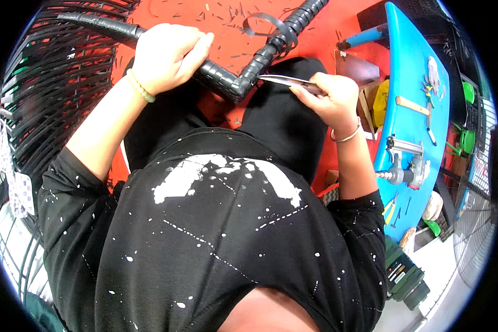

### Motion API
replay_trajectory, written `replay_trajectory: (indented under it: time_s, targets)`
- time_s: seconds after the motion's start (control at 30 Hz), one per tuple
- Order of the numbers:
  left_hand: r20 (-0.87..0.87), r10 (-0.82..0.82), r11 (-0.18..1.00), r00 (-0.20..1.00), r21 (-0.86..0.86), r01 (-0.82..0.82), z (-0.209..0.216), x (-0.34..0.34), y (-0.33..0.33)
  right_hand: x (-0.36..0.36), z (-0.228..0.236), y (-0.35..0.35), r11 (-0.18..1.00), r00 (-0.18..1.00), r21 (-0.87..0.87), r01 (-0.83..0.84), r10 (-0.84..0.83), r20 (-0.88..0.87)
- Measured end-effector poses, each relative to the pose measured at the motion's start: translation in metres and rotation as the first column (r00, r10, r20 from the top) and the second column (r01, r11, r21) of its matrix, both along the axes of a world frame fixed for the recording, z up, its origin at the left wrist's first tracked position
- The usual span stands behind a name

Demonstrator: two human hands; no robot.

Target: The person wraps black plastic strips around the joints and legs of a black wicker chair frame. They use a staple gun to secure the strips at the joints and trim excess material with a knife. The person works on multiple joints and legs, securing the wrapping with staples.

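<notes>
Across my lap lies a bent tube frame (pixel 225 84) wrapped tightly in flat black strip, its corner pointing toward me between my knees. My left hand (pixel 169 58) is closed around the left arm of the frame. In my right hand (pixel 332 95) is a knife (pixel 285 81) with a narrow, pointed silver blade and a dark handle mostly covered by my fingers. The blade's tip is at the wrapping just right of the corner; whether it touches cannot be told. Farther up the right arm, a loose loop of black strip (pixel 254 23) curls out from the wrapping.
Short black offcuts (pixel 213 10) litter the red floor (pixel 182 12). At right stands a blue table (pixel 409 119) with a hammer (pixel 414 105), a nail gun (pixel 406 163) and pliers (pixel 392 207). Many black slats (pixel 66 94) fan out at left. A yellow bag (pixel 380 104) sits beside the table.
</notes>
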State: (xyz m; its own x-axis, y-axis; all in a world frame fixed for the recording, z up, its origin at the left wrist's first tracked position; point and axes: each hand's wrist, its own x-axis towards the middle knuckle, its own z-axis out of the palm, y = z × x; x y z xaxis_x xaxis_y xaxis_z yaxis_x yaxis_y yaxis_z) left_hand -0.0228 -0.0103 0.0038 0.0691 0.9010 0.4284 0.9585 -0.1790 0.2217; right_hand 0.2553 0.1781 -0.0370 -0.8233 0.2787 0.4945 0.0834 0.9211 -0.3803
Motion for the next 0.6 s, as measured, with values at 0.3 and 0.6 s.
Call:
replay_trajectory:
  time_s: [0.3, 0.6]
  targets:
    - [-0.002, 0.017, 0.999, 1.000, 0.041, -0.017, -0.007, 0.000, 0.001, -0.024, 0.031, 0.027, 0.969, 0.983, 0.171, -0.180, 0.172, 0.059]
    - [-0.002, 0.051, 0.998, 0.999, 0.042, -0.051, -0.015, 0.004, -0.007, -0.033, 0.085, 0.000, 0.923, 0.941, 0.319, -0.214, 0.107, 0.320]
